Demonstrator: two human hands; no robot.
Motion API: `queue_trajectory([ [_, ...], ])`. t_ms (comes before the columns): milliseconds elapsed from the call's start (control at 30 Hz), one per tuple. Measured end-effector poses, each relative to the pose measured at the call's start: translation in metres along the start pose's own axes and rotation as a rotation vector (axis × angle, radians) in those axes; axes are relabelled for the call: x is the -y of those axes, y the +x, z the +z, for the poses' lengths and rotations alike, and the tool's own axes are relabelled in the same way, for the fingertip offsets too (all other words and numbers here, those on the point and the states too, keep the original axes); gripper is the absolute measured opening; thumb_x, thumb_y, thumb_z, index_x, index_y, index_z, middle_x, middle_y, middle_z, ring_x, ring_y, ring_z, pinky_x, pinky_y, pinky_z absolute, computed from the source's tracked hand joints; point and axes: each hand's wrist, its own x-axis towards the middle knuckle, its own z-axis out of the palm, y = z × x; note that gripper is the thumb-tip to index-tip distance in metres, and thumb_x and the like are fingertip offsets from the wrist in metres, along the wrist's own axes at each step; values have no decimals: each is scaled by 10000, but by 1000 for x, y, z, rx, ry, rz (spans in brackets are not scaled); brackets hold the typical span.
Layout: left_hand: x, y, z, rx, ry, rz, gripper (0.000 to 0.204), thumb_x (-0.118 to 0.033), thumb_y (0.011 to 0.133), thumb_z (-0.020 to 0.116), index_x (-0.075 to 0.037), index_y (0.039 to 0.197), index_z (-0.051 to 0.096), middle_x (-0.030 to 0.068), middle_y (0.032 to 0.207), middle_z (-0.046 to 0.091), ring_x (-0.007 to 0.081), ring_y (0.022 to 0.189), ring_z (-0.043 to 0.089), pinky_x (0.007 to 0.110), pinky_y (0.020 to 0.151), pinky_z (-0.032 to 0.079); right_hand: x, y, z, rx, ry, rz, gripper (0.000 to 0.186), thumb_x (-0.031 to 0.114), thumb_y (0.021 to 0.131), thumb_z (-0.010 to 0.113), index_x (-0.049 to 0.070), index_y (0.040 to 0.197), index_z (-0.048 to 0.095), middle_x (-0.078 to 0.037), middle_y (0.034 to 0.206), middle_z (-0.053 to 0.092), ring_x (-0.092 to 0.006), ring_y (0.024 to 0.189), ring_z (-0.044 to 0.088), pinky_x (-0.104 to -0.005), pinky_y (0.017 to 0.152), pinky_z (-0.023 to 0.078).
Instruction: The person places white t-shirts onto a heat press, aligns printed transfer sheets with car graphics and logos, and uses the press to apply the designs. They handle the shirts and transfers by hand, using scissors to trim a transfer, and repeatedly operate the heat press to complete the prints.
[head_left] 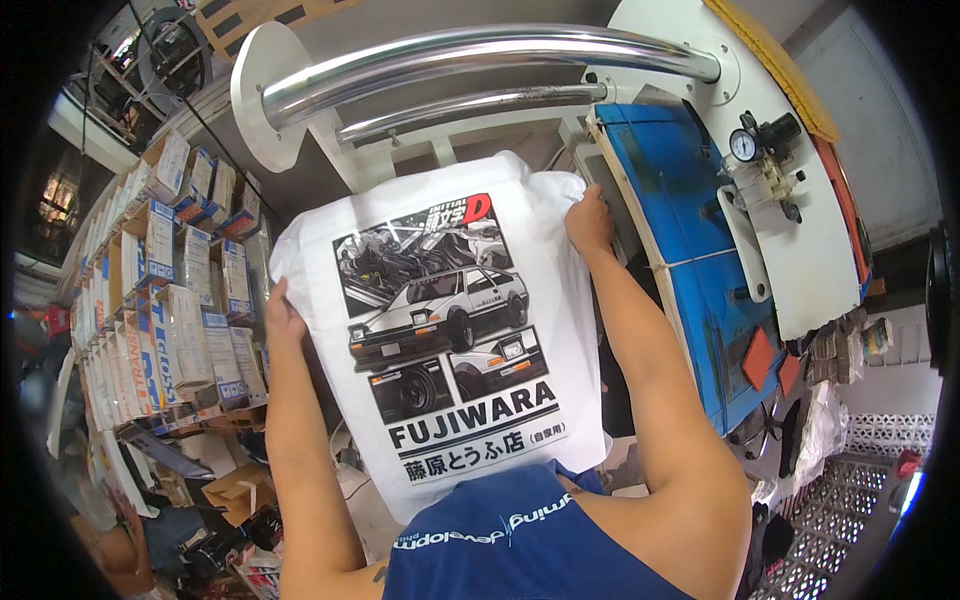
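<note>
A white T-shirt (440,320) is stretched out in front of me, with a large black, grey and red print of a car in several panels and dark lettering below. My left hand (285,318) grips its left edge, with the fingers partly behind the cloth. Higher up, my right hand (590,222) is closed on the bunched fabric at the upper right corner. The lower end of the shirt reaches down to the blue top that I wear.
Ahead stands a white machine frame with a thick chrome roller (490,62) and a thinner bar (470,112). A blue-covered board (690,240) and a pressure gauge (743,145) are at the right. Stacked cardboard boxes (170,300) fill the left side.
</note>
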Motion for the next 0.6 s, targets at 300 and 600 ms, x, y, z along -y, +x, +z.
queue_trajectory([
  [300, -21, -3, -31, -74, 155, 368, 383, 23, 972, 645, -1, 1350, 591, 98, 1244, 659, 213, 1095, 661, 345, 968, 549, -13, -8, -9, -249, 329, -275, 382, -3, 909, 564, 157, 1227, 701, -218, 1218, 670, -447, 1137, 633, -498, 935, 518],
  [600, -28, -33, -9, -93, 361, 440, 488, 73, 987, 572, 8, 1470, 556, 64, 1233, 677, 137, 998, 661, 242, 831, 536, -8, -27, -14, -239, 159, -263, 346, 41, 927, 568, 132, 1212, 742, -174, 1247, 618, -408, 1127, 634, -487, 962, 525],
])
